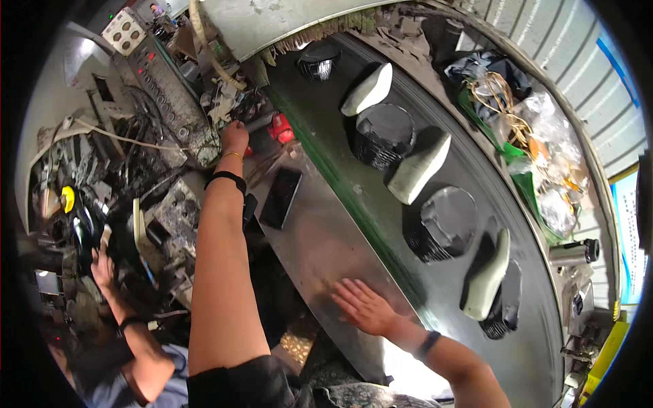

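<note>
My left hand (235,138) reaches far forward to the edge of a grimy machine and is closed. What its fingers hold, if anything, is hidden. A red tool-like object (279,128) lies just to its right. My right hand (366,305) rests flat, fingers spread, on a bare metal ledge (340,255). Between my arms a black smartphone (281,197) lies on that ledge. Beyond the ledge, a dark conveyor belt (343,183) carries pale cream shoe-last-like forms (420,170) alternating with black ribbed, cup-like pieces (447,221) with flat grey tops.
A co-worker's hand (102,268) is at the left, near a dark object with a yellow top (68,198). Cluttered machine parts (177,214) fill that side. Past the belt sit bags and scrap (537,149) and a steel flask (575,252). A metal hood (272,24) overhangs the belt's far end.
</note>
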Available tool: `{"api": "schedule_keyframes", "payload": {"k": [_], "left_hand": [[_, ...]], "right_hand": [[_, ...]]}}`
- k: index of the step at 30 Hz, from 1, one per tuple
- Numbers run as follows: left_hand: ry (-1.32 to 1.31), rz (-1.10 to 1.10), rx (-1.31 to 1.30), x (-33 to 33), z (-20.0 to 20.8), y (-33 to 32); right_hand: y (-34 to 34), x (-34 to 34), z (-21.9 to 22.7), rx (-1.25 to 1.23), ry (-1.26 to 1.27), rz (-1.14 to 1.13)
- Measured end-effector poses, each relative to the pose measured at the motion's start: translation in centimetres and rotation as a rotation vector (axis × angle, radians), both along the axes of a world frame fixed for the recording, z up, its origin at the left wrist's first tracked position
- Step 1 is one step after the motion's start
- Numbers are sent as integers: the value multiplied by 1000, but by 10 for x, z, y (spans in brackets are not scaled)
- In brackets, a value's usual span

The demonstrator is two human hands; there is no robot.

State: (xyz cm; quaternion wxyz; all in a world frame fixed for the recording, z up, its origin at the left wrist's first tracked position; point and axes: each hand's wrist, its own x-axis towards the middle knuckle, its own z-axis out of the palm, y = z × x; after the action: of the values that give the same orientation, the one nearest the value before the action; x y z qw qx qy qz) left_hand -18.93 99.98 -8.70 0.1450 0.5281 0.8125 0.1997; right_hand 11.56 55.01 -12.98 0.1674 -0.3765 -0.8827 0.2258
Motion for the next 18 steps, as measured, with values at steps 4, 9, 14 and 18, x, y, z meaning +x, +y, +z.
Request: {"api": "schedule_keyframes", "payload": {"k": [4, 9, 14, 18], "left_hand": [[190, -78, -58, -21, -18, 77], [344, -154, -137, -39, -61, 136], [288, -3, -291, -29, -69, 145], [437, -41, -193, -33, -69, 133]], "right_hand": [[44, -24, -33, -124, -265, 164], [42, -18, -39, -140, -117, 68], [53, -18, -39, -145, -71, 47], [55, -17, -39, -122, 1, 30]]}}
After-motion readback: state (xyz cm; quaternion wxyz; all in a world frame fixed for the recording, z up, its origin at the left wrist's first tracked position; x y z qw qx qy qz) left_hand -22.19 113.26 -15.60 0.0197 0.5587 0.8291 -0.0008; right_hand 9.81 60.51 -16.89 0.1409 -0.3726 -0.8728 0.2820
